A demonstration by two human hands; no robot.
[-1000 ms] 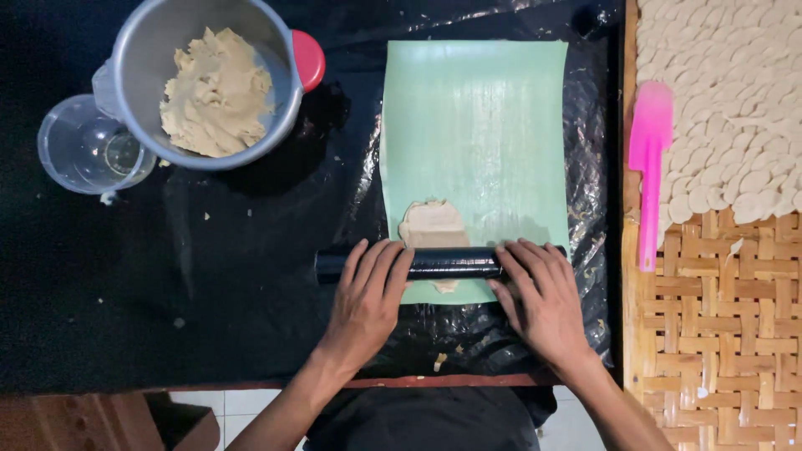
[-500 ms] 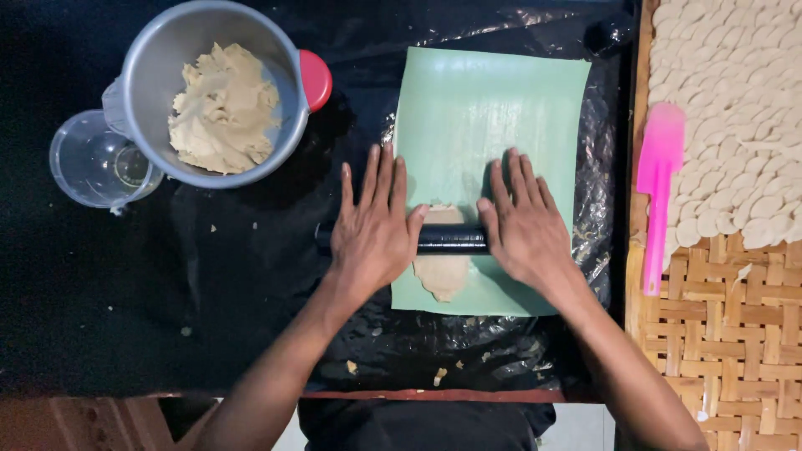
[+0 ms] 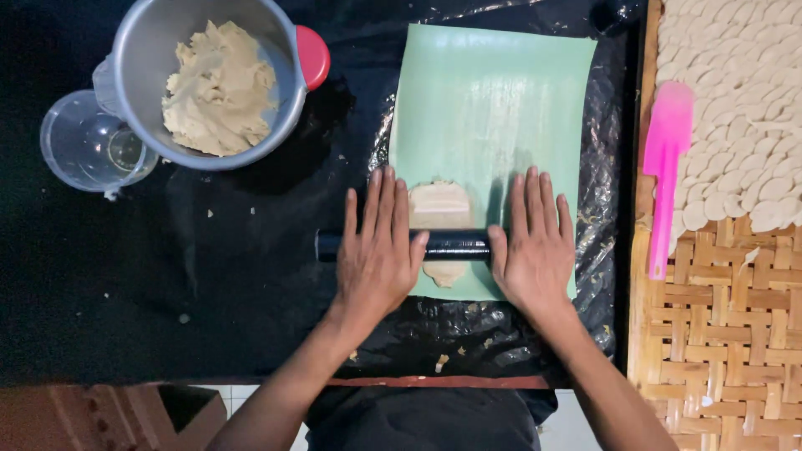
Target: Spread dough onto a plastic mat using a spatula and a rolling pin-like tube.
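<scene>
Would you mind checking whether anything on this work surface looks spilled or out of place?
Only small things: pale dough crumbs lie scattered on the black plastic sheet near its front edge, below the green mat. Otherwise nothing stands out.

Under my palms the rolling pin [image 3: 447,245] is glossy black and smooth. The green sheet [image 3: 493,108] looks matt and streaky; the black plastic [image 3: 251,276] beneath it shines and crinkles. The bowl [image 3: 138,50] is brushed metal, the dough [image 3: 219,88] rough, the tray [image 3: 727,334] woven bamboo, the spatula [image 3: 666,159] smooth pink silicone.

You have no packages, labels, signs or screens anywhere around your hands [image 3: 455,250] here.
</scene>
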